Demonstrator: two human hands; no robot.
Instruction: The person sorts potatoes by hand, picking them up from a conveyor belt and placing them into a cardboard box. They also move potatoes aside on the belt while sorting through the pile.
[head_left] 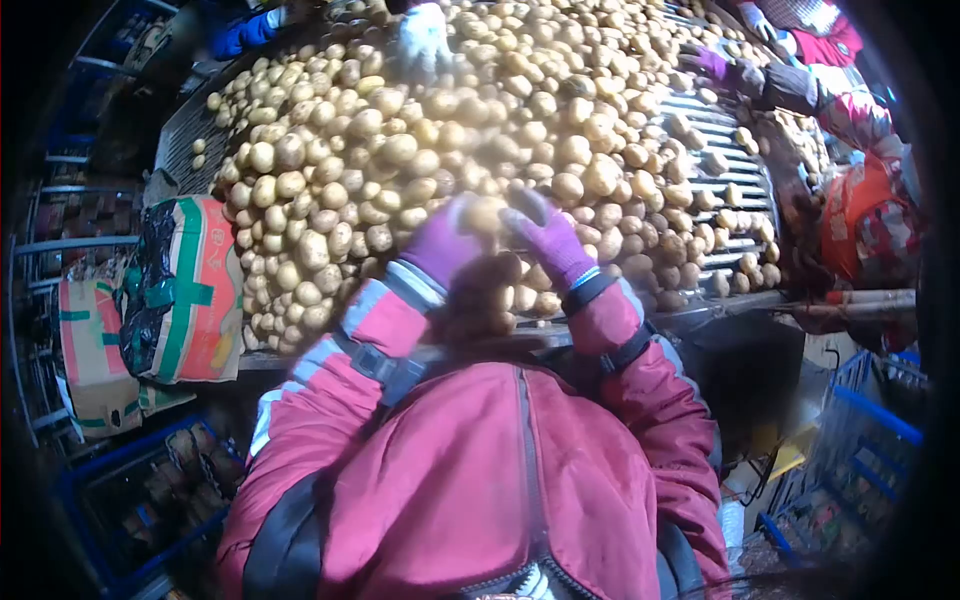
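Both my hands wear purple gloves and are over a large heap of potatoes on a slatted metal table. My left hand has its fingers curled against the left side of a pale potato. From the other side, my right hand closes on the same potato. Motion and glare blur the fingertips, and part of each grip is hidden. Below the hands, several more potatoes lie in shadow near the table's front edge.
A co-worker's white-gloved hand reaches into the heap opposite; another's purple-gloved hand is at the right. Cardboard boxes stand at the left. Blue crates sit low on the left, with blue-railed crates at the right.
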